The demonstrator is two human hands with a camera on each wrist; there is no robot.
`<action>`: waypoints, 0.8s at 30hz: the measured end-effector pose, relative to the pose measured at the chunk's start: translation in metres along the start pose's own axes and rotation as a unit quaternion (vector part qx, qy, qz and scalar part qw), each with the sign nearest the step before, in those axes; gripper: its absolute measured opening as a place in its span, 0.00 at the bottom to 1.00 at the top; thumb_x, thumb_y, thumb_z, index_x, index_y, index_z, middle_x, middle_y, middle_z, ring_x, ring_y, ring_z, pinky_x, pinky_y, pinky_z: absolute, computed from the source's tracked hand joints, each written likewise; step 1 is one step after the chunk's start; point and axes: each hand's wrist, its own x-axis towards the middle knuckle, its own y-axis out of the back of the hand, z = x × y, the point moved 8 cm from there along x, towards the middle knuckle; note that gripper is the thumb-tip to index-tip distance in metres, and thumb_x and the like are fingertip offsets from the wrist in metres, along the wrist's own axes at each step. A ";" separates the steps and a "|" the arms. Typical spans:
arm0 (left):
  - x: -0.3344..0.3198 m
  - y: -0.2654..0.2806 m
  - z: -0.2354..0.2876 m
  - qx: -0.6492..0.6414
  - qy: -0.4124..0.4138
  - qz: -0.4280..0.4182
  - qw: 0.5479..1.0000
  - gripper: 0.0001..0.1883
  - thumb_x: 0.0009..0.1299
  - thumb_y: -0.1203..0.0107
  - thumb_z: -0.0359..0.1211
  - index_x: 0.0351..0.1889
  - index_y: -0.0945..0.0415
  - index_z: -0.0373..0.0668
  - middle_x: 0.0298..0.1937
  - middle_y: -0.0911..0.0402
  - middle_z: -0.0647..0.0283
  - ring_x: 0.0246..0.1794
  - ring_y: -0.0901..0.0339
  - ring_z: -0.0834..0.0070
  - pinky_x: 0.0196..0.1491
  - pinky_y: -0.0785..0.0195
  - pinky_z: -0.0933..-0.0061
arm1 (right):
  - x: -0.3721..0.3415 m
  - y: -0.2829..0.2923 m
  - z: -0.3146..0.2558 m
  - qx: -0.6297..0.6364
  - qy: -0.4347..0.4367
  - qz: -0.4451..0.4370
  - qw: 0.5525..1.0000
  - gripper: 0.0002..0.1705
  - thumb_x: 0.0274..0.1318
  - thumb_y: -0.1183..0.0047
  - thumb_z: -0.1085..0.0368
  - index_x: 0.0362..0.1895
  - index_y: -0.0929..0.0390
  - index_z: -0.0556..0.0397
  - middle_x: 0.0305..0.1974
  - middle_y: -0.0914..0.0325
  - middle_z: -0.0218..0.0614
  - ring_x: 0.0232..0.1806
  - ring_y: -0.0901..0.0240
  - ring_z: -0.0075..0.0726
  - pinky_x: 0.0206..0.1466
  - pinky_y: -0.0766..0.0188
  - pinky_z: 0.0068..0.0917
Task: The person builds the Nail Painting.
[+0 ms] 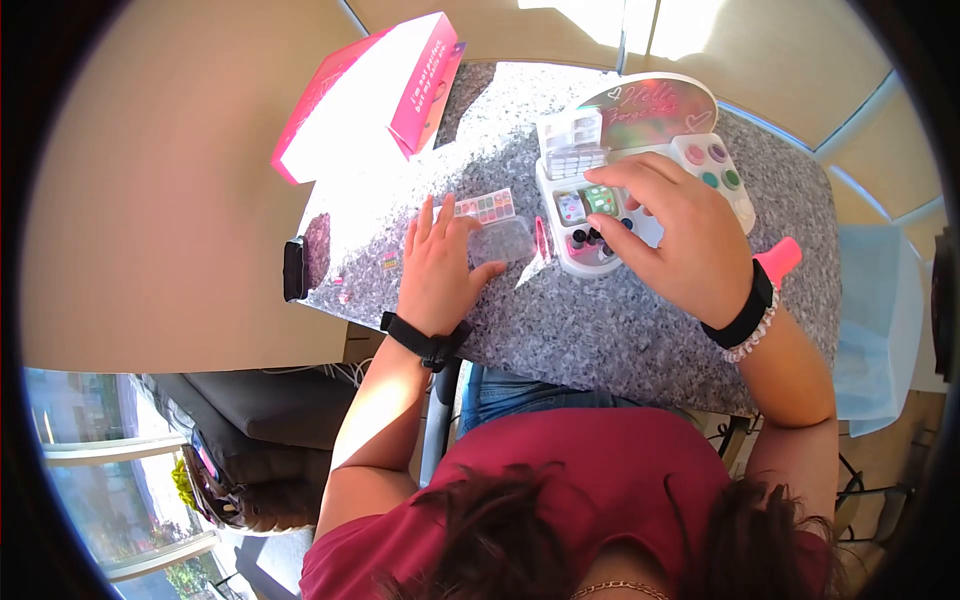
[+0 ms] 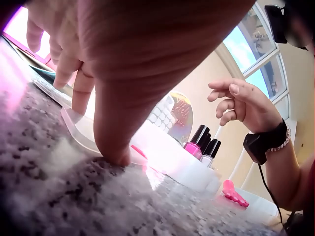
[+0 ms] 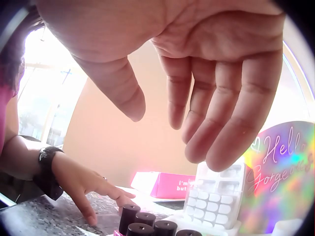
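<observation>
My left hand (image 1: 438, 265) lies with fingers spread at the left side of a clear plastic case (image 1: 502, 240), its fingertips by a strip of colourful nail stickers (image 1: 490, 206). In the left wrist view the thumb reaches down beside the case. My right hand (image 1: 690, 230) is over the white nail kit tray (image 1: 590, 262), thumb and fingers apart with nothing between them. Below it stand nail polish bottles (image 2: 197, 142) with black caps. Two small patterned containers, one green (image 1: 600, 203), sit in the tray near the fingertips. White press-on nails (image 3: 209, 204) fill a rack behind.
A pink and white box (image 1: 365, 95) stands at the table's back left. The kit's shiny upright panel (image 1: 650, 110) rises behind the tray. Round coloured pots (image 1: 710, 178) sit at its right. A pink object (image 1: 782, 260) lies near my right wrist. A black object (image 1: 295, 268) is at the left edge.
</observation>
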 end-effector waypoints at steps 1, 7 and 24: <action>0.000 0.002 0.001 -0.004 -0.011 0.008 1.000 0.30 0.64 0.25 0.42 0.59 0.24 0.40 0.80 0.35 0.41 0.85 0.51 0.37 0.82 0.54 0.38 | 0.000 0.000 0.000 -0.001 0.000 0.000 1.000 0.16 0.63 0.35 0.59 0.53 0.16 0.49 0.48 0.15 0.37 0.45 0.17 0.50 0.45 0.21 0.41; -0.005 0.019 0.008 -0.090 0.030 -0.018 0.995 0.22 0.65 0.25 0.39 0.48 0.25 0.40 0.60 0.17 0.50 0.70 0.27 0.48 0.69 0.36 0.49 | 0.002 -0.013 0.010 0.031 -0.008 -0.016 0.999 0.15 0.63 0.36 0.60 0.51 0.16 0.51 0.47 0.15 0.38 0.45 0.17 0.51 0.45 0.21 0.41; 0.034 0.040 0.035 -0.152 0.012 0.130 0.980 0.22 0.69 0.26 0.34 0.53 0.25 0.36 0.48 0.12 0.53 0.50 0.13 0.61 0.54 0.21 0.61 | 0.042 -0.051 0.086 0.385 -0.124 -0.102 0.909 0.13 0.67 0.35 0.71 0.53 0.14 0.60 0.45 0.11 0.37 0.46 0.14 0.27 0.52 0.16 0.26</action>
